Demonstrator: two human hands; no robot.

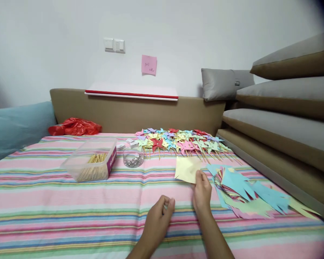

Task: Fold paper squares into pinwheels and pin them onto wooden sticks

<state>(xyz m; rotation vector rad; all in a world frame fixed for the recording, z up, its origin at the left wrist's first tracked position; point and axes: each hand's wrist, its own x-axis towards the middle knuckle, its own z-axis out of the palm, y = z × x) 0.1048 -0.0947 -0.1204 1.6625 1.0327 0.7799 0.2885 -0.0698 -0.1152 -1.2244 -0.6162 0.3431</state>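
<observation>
My right hand (202, 192) pinches the near edge of a pale yellow cut paper square (187, 169) and holds it just above the striped sheet. My left hand (158, 217) hovers lower left of it, fingers curled with the thumb against the fingertips; something small may be between them, too small to name. A fanned stack of cut coloured paper squares (248, 194) lies right of my right hand. Behind the yellow square lies a heap of finished paper pinwheels on sticks (180, 142).
A clear plastic box of wooden sticks (93, 163) and a small clear cup of metal pins (133, 158) stand at the centre left. A red plastic bag (75, 126) lies at the back left. Stacked cushions (283, 108) rise along the right side.
</observation>
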